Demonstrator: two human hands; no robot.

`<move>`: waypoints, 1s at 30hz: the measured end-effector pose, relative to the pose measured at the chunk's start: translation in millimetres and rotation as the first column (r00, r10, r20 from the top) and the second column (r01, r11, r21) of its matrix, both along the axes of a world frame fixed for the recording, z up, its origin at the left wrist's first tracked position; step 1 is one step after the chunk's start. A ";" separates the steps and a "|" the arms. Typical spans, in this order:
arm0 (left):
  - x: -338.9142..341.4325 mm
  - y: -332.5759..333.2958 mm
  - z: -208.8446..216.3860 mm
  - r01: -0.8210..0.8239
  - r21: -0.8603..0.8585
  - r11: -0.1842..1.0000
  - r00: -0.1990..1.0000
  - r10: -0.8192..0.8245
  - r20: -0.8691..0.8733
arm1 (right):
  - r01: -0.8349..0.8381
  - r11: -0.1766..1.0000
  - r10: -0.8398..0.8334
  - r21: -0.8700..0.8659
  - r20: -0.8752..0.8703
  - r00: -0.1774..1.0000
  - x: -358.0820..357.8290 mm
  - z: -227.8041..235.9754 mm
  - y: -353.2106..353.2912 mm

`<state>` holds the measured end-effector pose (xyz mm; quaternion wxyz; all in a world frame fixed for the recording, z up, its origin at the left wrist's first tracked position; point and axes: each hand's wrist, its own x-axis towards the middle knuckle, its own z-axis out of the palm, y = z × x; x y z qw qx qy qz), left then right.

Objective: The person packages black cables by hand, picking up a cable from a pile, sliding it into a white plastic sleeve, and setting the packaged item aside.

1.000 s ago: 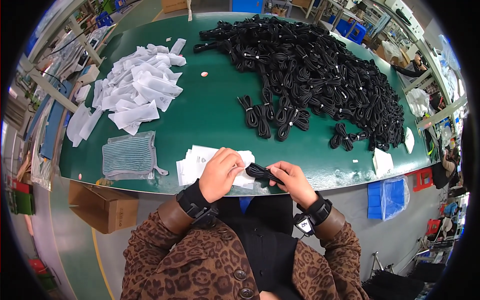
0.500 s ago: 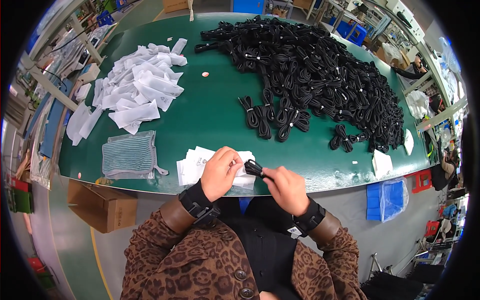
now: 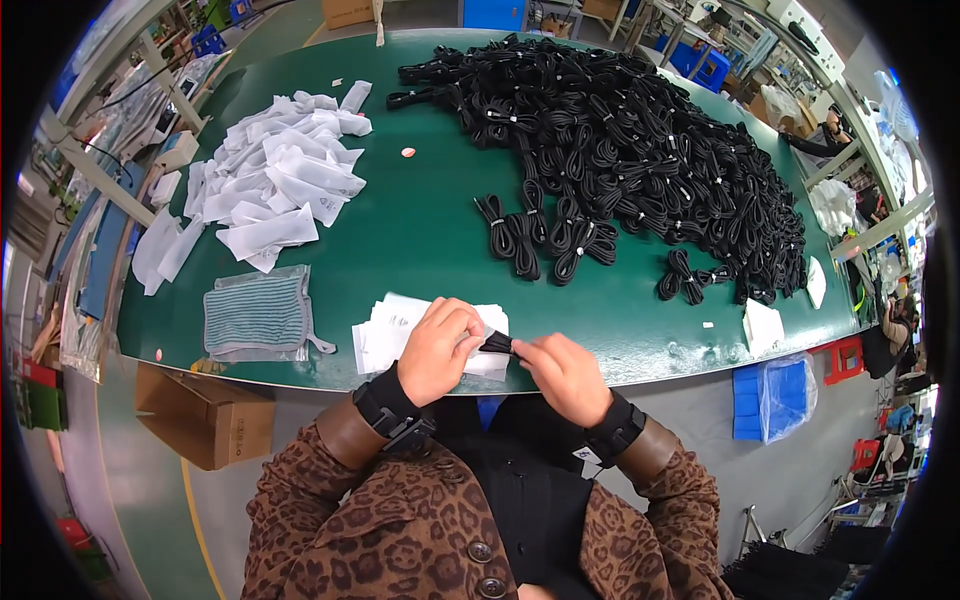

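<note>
Between my two hands lies a coiled black cable (image 3: 497, 342). My right hand (image 3: 566, 374) pinches its right end. Its other end reaches the fingers of my left hand (image 3: 436, 347) and looks partly covered by the edge of a white bag. My left hand is closed on that bag's edge, above a small stack of flat white bags (image 3: 375, 340) at the table's front edge. Just how far the cable sits inside the bag is hidden by my left fingers.
A large heap of coiled black cables (image 3: 620, 150) covers the table's far right. Filled white bags (image 3: 280, 170) are piled at the left, behind a striped grey-green cloth (image 3: 258, 312). White pieces (image 3: 764, 328) lie near the right edge. An open carton (image 3: 205, 415) and blue bin (image 3: 765, 402) flank me below.
My right hand has moved slightly left with the cable. The cable's free end has come up against my left fingers and partly under the white bag's edge.
</note>
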<state>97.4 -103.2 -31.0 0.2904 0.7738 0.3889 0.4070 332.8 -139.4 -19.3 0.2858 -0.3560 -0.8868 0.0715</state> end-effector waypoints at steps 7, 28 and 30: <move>4.8 -1.2 11.3 0.120 0.128 0.984 0.991 -0.111 -0.072 | -0.300 0.233 -0.656 -0.925 -0.378 0.654 6.6 -5.4 10.5; 5.9 2.1 23.6 0.125 0.238 0.963 0.987 -0.096 -0.128 | -0.208 0.759 -0.278 -0.617 -0.597 0.753 -5.4 -1.0 10.3; 3.5 7.0 24.1 0.039 0.197 0.980 0.997 -0.025 -0.070 | 0.006 0.969 -0.103 -0.248 -0.383 0.918 -9.1 6.5 10.3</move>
